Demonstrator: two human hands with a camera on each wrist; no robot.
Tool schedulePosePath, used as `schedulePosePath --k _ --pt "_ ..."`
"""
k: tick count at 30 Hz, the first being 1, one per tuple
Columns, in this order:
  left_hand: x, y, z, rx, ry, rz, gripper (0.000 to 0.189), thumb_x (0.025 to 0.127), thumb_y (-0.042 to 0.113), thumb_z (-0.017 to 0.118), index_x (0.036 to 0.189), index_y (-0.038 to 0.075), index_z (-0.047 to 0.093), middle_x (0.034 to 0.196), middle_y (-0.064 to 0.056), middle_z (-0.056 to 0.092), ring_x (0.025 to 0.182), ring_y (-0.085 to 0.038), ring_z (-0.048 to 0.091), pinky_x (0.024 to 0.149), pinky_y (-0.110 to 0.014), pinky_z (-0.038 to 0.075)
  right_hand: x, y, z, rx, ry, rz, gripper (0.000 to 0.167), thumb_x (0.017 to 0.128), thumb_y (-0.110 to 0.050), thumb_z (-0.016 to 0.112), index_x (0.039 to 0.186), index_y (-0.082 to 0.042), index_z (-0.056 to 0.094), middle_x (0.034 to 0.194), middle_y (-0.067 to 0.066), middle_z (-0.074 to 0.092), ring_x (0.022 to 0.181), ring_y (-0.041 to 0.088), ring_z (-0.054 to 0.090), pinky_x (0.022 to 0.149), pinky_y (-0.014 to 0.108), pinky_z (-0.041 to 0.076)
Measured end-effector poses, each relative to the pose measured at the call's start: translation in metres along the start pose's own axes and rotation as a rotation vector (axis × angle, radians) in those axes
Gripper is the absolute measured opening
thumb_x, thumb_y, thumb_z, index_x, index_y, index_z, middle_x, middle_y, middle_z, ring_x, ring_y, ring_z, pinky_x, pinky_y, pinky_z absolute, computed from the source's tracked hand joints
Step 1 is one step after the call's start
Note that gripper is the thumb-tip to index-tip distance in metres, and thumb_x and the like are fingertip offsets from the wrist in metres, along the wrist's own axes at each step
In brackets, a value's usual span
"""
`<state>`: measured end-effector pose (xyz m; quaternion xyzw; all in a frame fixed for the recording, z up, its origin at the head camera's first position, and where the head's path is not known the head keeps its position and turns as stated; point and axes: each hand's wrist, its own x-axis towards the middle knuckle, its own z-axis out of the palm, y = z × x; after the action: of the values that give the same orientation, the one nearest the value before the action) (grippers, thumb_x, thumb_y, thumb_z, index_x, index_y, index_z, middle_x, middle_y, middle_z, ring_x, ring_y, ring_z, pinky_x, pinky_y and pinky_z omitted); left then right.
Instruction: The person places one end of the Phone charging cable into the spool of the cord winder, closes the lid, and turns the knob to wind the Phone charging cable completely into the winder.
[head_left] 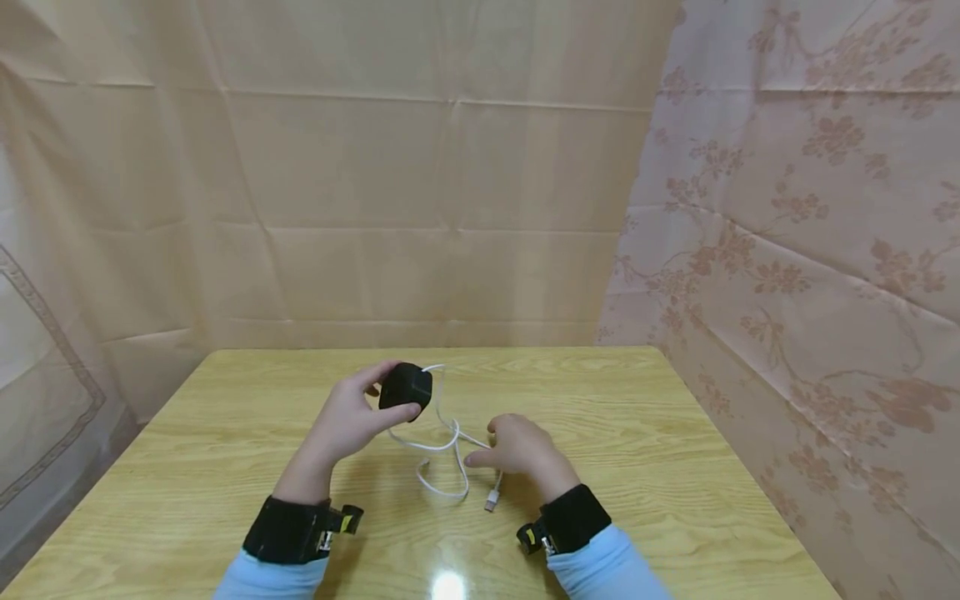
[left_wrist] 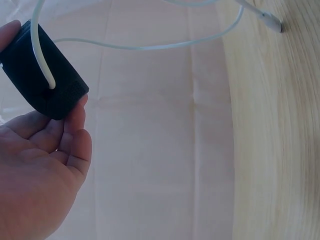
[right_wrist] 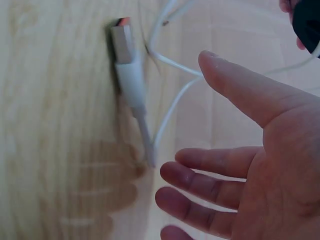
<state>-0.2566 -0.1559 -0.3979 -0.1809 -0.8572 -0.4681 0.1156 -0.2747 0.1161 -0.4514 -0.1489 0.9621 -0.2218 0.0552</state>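
Observation:
My left hand (head_left: 358, 417) grips a small black block-shaped device (head_left: 406, 388) between thumb and fingers, raised above the table. In the left wrist view, a white cable (left_wrist: 42, 55) runs into a hole in the device's dark face. Loops of the cable spread over the table between the hands. Its USB plug (head_left: 491, 500) lies near my right hand (head_left: 517, 450). The right wrist view gives a closer look at this plug (right_wrist: 127, 70), with a metal tip and a bit of orange. Apart from the plug, the right hand has its fingers spread and holds nothing.
The pale wooden table (head_left: 615, 433) reaches back to a beige cloth (head_left: 337, 208). A pink floral cloth (head_left: 810, 250) hangs along the right side. Both wrists wear black straps (head_left: 288, 531) with small cameras. Another cable end (head_left: 424, 463) curls up near the table's middle.

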Motion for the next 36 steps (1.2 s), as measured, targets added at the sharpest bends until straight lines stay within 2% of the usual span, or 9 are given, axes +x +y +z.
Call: schedulePosePath --k 3,6,11,16,21,26,32,36 --pt "0.001 -0.003 0.000 -0.001 0.003 -0.008 0.065 0.081 0.035 0.088 0.138 0.015 0.064 0.123 -0.004 0.067 0.100 -0.030 0.054 0.078 -0.041 0.047 0.002 -0.004 0.005 -0.033 0.014 0.022 0.050 0.075 -0.055 0.084 0.084 -0.008 0.069 0.081 0.002 0.064 0.072 0.021 0.059 0.061 0.039 0.049" --pt "0.001 -0.005 0.000 0.005 0.005 -0.016 0.067 0.081 0.036 0.088 0.139 0.014 0.063 0.122 -0.005 0.067 0.099 -0.030 0.054 0.076 -0.041 0.046 0.003 -0.010 0.010 -0.090 0.025 0.058 0.053 0.071 -0.060 0.084 0.067 -0.014 0.059 0.069 -0.002 0.055 0.061 0.018 0.051 0.051 0.036 0.041" --pt "0.001 -0.007 0.000 0.009 0.004 -0.033 0.071 0.081 0.037 0.088 0.142 0.013 0.060 0.125 -0.006 0.066 0.100 -0.030 0.053 0.075 -0.040 0.046 0.007 -0.017 0.018 -0.205 0.027 0.099 0.055 0.066 -0.063 0.085 0.072 -0.015 0.060 0.077 0.001 0.055 0.066 0.020 0.053 0.056 0.041 0.044" --pt "0.001 -0.009 -0.001 0.008 0.003 -0.046 0.072 0.081 0.038 0.087 0.142 0.013 0.060 0.125 -0.007 0.065 0.100 -0.030 0.052 0.074 -0.040 0.046 0.008 -0.017 0.019 -0.242 0.033 0.086 0.042 0.070 -0.046 0.088 0.068 -0.016 0.059 0.074 0.000 0.055 0.065 0.020 0.053 0.055 0.042 0.045" --pt "0.000 -0.011 -0.004 0.013 0.002 -0.059 0.073 0.081 0.039 0.087 0.143 0.012 0.059 0.125 -0.008 0.065 0.101 -0.030 0.051 0.073 -0.039 0.046 0.007 -0.013 0.018 -0.204 0.041 0.032 0.029 0.078 -0.027 0.085 0.065 -0.018 0.061 0.066 -0.004 0.054 0.060 0.016 0.052 0.053 0.036 0.043" --pt "0.000 -0.009 -0.006 0.019 0.014 -0.056 0.072 0.081 0.038 0.087 0.142 0.011 0.060 0.126 -0.008 0.065 0.100 -0.030 0.052 0.073 -0.039 0.046 0.006 -0.010 0.018 -0.147 0.026 -0.047 0.022 0.081 -0.012 0.079 0.066 -0.012 0.063 0.064 -0.003 0.055 0.057 0.015 0.051 0.053 0.032 0.045" --pt "-0.002 -0.008 -0.013 0.023 0.027 -0.050 0.071 0.082 0.036 0.087 0.142 0.009 0.059 0.126 -0.010 0.065 0.101 -0.031 0.052 0.071 -0.039 0.046 0.006 -0.004 0.015 -0.139 0.028 -0.052 0.025 0.070 -0.011 0.080 0.061 -0.011 0.056 0.062 0.001 0.052 0.056 0.017 0.049 0.054 0.032 0.044" --pt "-0.003 -0.009 -0.017 0.027 0.034 -0.053 0.072 0.083 0.037 0.086 0.143 0.009 0.058 0.127 -0.010 0.064 0.102 -0.032 0.052 0.071 -0.040 0.047 0.005 0.005 0.008 -0.101 0.029 -0.047 0.027 0.068 -0.010 0.083 0.064 -0.011 0.057 0.063 -0.001 0.052 0.057 0.016 0.049 0.054 0.030 0.043"
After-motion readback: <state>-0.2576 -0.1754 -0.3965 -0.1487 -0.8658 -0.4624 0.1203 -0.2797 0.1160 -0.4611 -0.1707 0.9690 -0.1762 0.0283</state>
